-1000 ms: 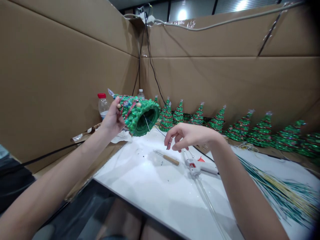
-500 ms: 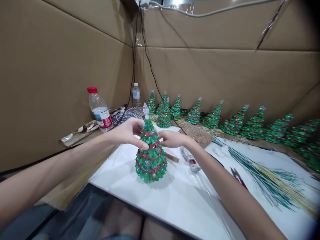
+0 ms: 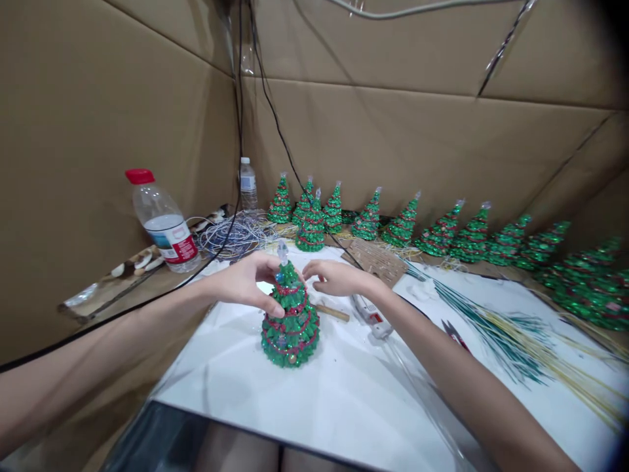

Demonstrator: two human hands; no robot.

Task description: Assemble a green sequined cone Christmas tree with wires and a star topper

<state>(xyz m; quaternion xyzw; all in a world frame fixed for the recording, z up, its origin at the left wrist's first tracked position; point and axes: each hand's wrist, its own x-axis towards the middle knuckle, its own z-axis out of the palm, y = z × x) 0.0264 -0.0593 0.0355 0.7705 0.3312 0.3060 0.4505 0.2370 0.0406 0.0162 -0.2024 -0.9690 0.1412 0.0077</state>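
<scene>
A small green glittery tree [image 3: 291, 331] with red garland and a clear tip stands on the white board [image 3: 236, 367]. My left hand [image 3: 253, 282] grips its upper part from the left, thumb in front and the other fingers behind it. My right hand [image 3: 337, 278] is just right of the tree's upper part, fingers bent and apart, with nothing visible in them. Behind the tree lies a brown stick [image 3: 333, 313], and a white glue gun [image 3: 372, 317] rests under my right forearm.
More green trees [image 3: 401, 226] line the back. Green and yellow wires [image 3: 511, 341] and red-handled scissors [image 3: 456, 334] lie right. At left stand a red-capped bottle [image 3: 170, 233] and tangled wires [image 3: 230, 233]; a smaller bottle [image 3: 248, 187] stands behind. A black cable hangs across.
The view has shifted, and the tree looks slightly lower and more tilted back. My right hand's fingers have risen a little and spread away from the tree. My left hand still holds it.
</scene>
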